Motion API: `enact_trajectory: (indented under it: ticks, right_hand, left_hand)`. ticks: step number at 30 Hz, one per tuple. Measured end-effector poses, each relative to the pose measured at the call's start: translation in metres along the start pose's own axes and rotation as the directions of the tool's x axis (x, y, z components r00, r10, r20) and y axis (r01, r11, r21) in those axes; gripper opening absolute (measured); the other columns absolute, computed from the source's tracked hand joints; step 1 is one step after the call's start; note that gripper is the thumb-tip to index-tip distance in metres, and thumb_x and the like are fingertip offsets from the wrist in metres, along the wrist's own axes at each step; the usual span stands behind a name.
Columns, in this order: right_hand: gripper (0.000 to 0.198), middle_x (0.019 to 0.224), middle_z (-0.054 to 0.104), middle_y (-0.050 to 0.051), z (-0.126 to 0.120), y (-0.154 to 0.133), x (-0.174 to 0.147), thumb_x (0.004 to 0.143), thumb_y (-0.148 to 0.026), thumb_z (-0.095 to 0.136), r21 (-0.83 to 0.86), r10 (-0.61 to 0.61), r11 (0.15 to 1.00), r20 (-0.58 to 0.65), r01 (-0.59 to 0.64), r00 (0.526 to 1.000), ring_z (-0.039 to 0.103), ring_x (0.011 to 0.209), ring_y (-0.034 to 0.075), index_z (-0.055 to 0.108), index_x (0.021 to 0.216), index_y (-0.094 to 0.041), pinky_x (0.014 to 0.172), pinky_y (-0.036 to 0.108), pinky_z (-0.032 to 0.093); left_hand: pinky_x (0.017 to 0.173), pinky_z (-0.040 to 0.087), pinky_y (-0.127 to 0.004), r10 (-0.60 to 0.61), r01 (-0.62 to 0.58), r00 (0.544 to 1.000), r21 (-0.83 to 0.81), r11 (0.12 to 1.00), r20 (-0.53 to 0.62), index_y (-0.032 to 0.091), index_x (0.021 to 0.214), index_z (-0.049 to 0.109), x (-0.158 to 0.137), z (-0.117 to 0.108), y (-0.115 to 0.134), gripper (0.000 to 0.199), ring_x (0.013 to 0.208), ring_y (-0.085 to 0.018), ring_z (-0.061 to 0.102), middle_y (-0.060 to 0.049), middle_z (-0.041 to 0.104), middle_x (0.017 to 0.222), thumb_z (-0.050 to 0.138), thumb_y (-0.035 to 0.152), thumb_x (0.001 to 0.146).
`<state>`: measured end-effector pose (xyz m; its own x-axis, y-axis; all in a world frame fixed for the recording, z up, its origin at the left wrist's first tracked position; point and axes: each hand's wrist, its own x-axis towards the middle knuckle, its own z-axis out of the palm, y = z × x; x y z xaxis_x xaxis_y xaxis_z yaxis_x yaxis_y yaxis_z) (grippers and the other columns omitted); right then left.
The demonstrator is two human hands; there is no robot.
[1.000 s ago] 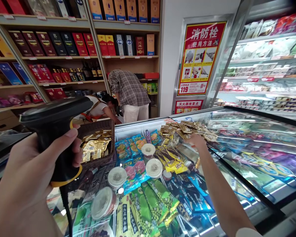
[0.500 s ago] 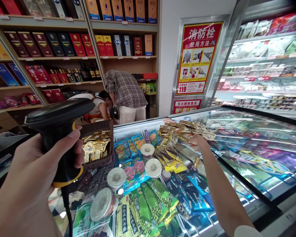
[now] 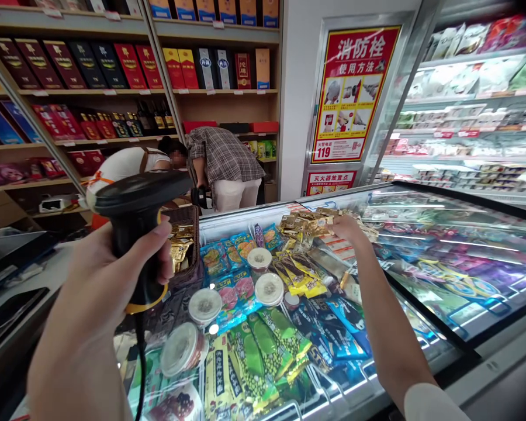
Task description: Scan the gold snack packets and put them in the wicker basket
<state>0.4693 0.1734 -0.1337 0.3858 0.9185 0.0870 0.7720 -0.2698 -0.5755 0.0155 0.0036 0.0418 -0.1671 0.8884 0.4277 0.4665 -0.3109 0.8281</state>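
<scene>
My left hand (image 3: 109, 280) is wrapped around the grip of a black handheld barcode scanner (image 3: 142, 202) with a yellow trim; its cable hangs down. The scanner's head points right, above a brown wicker basket (image 3: 197, 237) of gold packets (image 3: 182, 248). My right hand (image 3: 349, 228) reaches to the far side of a glass-topped freezer (image 3: 403, 275). There its bent fingers are closed at the edge of a spread pile of small gold packets (image 3: 304, 223) on the glass. The fingertips are partly hidden among the packets.
Under the glass lie green ice-cream packs (image 3: 263, 351), blue packs (image 3: 337, 327) and several white-lidded cups (image 3: 269, 289). A person in a plaid shirt (image 3: 228, 158) and another in white (image 3: 123, 164) bend by the shelves. A dark counter device (image 3: 13, 263) stands left.
My left hand and the scanner have moved right, now partly covering the basket. My right hand has shifted slightly up in view, at the gold packets. The person in white shows more.
</scene>
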Motion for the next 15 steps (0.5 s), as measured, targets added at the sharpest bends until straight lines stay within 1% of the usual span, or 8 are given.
enact_trajectory:
  ticks: [1, 3, 5, 7, 9, 10, 12, 15]
  right_hand:
    - [0.035, 0.05, 0.052, 0.0, -0.004, -0.01, -0.005, 0.087, -0.036, 0.067, 0.035, -0.034, 0.999, -0.023, 0.035, 0.999, 0.058, 0.054, 0.016, 0.056, 0.059, -0.018, 0.052, 0.025, 0.04]
    - [0.032, 0.049, 0.052, -0.001, -0.01, -0.033, -0.018, 0.087, -0.037, 0.068, 0.167, -0.077, 0.983, -0.032, 0.081, 0.996, 0.061, 0.054, 0.017, 0.056, 0.064, -0.019, 0.05, 0.024, 0.039]
    - [0.032, 0.049, 0.052, -0.002, -0.014, -0.058, -0.031, 0.085, -0.04, 0.072, 0.339, -0.121, 0.933, -0.014, 0.118, 0.993, 0.065, 0.056, 0.018, 0.056, 0.066, -0.019, 0.047, 0.022, 0.038]
    - [0.032, 0.053, 0.056, -0.001, -0.015, -0.081, -0.043, 0.081, -0.042, 0.078, 0.53, -0.172, 0.835, -0.009, 0.15, 0.985, 0.069, 0.059, 0.02, 0.058, 0.07, -0.019, 0.046, 0.021, 0.041]
    - [0.033, 0.059, 0.062, 0.0, -0.015, -0.101, -0.051, 0.079, -0.044, 0.081, 0.664, -0.211, 0.727, -0.023, 0.173, 0.977, 0.071, 0.061, 0.02, 0.061, 0.075, -0.018, 0.045, 0.021, 0.045]
    - [0.034, 0.061, 0.064, 0.0, -0.015, -0.108, -0.055, 0.079, -0.045, 0.082, 0.703, -0.224, 0.687, -0.035, 0.184, 0.974, 0.071, 0.061, 0.02, 0.062, 0.077, -0.018, 0.045, 0.021, 0.046]
    - [0.033, 0.063, 0.065, 0.001, -0.016, -0.12, -0.062, 0.079, -0.043, 0.084, 0.748, -0.245, 0.632, -0.058, 0.205, 0.968, 0.072, 0.06, 0.019, 0.063, 0.077, -0.017, 0.044, 0.02, 0.048]
    - [0.03, 0.065, 0.067, 0.002, -0.017, -0.13, -0.07, 0.079, -0.035, 0.085, 0.788, -0.241, 0.586, -0.057, 0.192, 0.969, 0.072, 0.058, 0.017, 0.062, 0.078, -0.016, 0.043, 0.019, 0.05]
  left_hand:
    - [0.041, 0.042, -0.025, -0.02, 0.024, 0.998, -0.066, 0.998, 0.052, 0.021, 0.073, 0.056, -0.001, 0.005, 0.0, 0.029, 0.043, -0.013, 0.054, 0.004, 0.059, 0.055, 0.073, 0.043, 0.082]
    - [0.042, 0.043, -0.024, -0.057, 0.08, 0.99, -0.182, 0.98, 0.129, 0.02, 0.076, 0.056, 0.0, 0.019, -0.001, 0.027, 0.043, -0.012, 0.055, 0.005, 0.059, 0.056, 0.075, 0.038, 0.082]
    - [0.042, 0.044, -0.024, -0.083, 0.125, 0.98, -0.229, 0.965, 0.183, 0.02, 0.075, 0.055, 0.002, 0.036, -0.004, 0.028, 0.043, -0.013, 0.055, 0.004, 0.059, 0.056, 0.075, 0.038, 0.082]
    - [0.043, 0.045, -0.025, -0.069, 0.133, 0.957, -0.217, 0.967, 0.281, 0.02, 0.074, 0.054, 0.004, 0.053, -0.009, 0.028, 0.043, -0.013, 0.056, 0.004, 0.059, 0.053, 0.072, 0.04, 0.084]
    - [0.043, 0.045, -0.025, -0.064, 0.135, 0.937, -0.187, 0.973, 0.343, 0.02, 0.072, 0.054, 0.003, 0.067, -0.012, 0.028, 0.041, -0.014, 0.056, 0.003, 0.06, 0.05, 0.069, 0.04, 0.085]
    - [0.042, 0.045, -0.025, -0.065, 0.135, 0.929, -0.171, 0.976, 0.364, 0.02, 0.071, 0.054, 0.002, 0.072, -0.013, 0.029, 0.04, -0.014, 0.056, 0.002, 0.06, 0.049, 0.068, 0.041, 0.086]
    - [0.042, 0.044, -0.025, -0.063, 0.134, 0.918, -0.158, 0.978, 0.392, 0.02, 0.07, 0.054, -0.001, 0.078, -0.012, 0.03, 0.041, -0.014, 0.056, 0.001, 0.061, 0.049, 0.067, 0.042, 0.086]
    - [0.044, 0.044, -0.025, -0.054, 0.142, 0.905, -0.182, 0.973, 0.421, 0.021, 0.071, 0.054, -0.007, 0.082, -0.009, 0.031, 0.041, -0.014, 0.055, 0.001, 0.061, 0.048, 0.068, 0.043, 0.085]
